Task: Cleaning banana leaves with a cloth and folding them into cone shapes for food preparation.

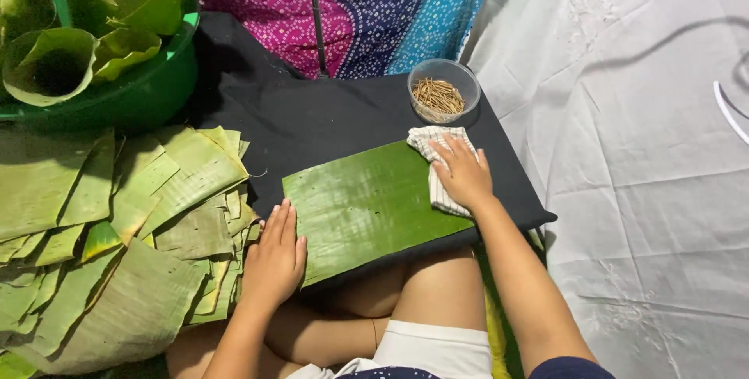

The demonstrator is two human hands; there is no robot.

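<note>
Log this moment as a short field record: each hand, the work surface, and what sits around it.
Left hand: flat on the near left edge of the rectangular green banana leaf piece
Right hand: pressing a striped white cloth at the leaf's right end
Surface: black padded board across the lap
Bowl: small clear bowl of thin brown sticks, beyond the cloth
Left side: pile of cut leaf pieces; green tub holding rolled leaf cones

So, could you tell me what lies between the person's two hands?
In the head view, the banana leaf piece spans from left hand to right hand, which presses a cloth.
</note>
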